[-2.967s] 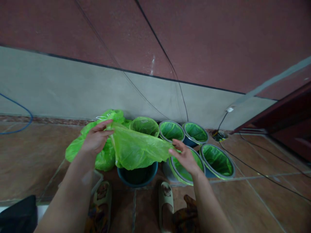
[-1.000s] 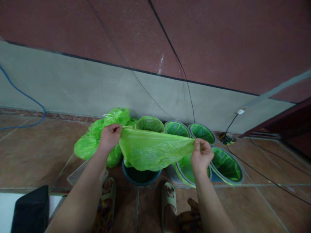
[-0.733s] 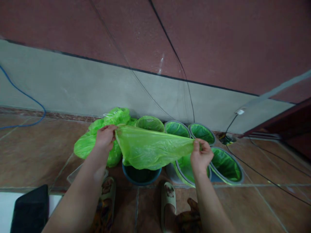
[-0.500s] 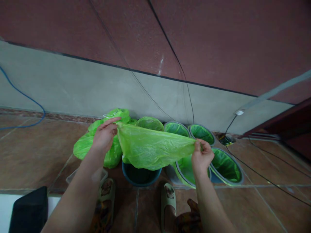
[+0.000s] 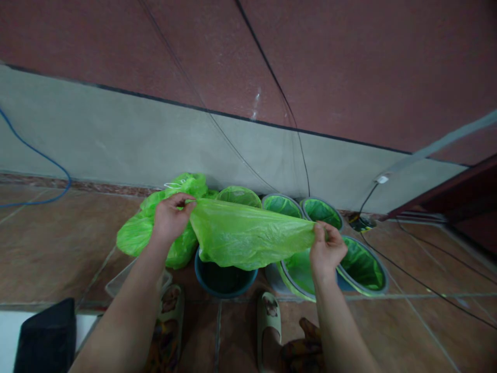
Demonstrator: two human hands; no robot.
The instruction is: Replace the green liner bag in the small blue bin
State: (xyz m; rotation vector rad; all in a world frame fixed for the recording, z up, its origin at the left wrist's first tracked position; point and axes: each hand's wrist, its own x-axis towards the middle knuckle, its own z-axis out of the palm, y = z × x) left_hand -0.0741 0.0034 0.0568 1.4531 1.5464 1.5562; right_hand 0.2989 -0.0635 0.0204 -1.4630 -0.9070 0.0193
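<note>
A thin green plastic bag [image 5: 252, 233] is stretched sideways between my two hands, its upper edge drawn taut. My left hand [image 5: 171, 215] pinches one upper corner. The opposite corner is gripped by the fingers of my right hand [image 5: 328, 243]. Below the bag stands a dark bin with a blue rim [image 5: 226, 294], its far side hidden by the plastic. Just right of it, partly behind my right wrist, is a bin lined in green [image 5: 301, 272].
More green-lined bins [image 5: 365, 264] stand to the right and along the wall. Filled green bags [image 5: 143, 228] lie left, by a clear plastic container [image 5: 120, 280]. A black cable [image 5: 419, 290] crosses the floor at right; a blue cable [image 5: 50, 160] hangs at left.
My left hand has turned and closed its fingers more tightly on the bag's corner. My right hand has shifted slightly right, and the bag is pulled a little more taut.
</note>
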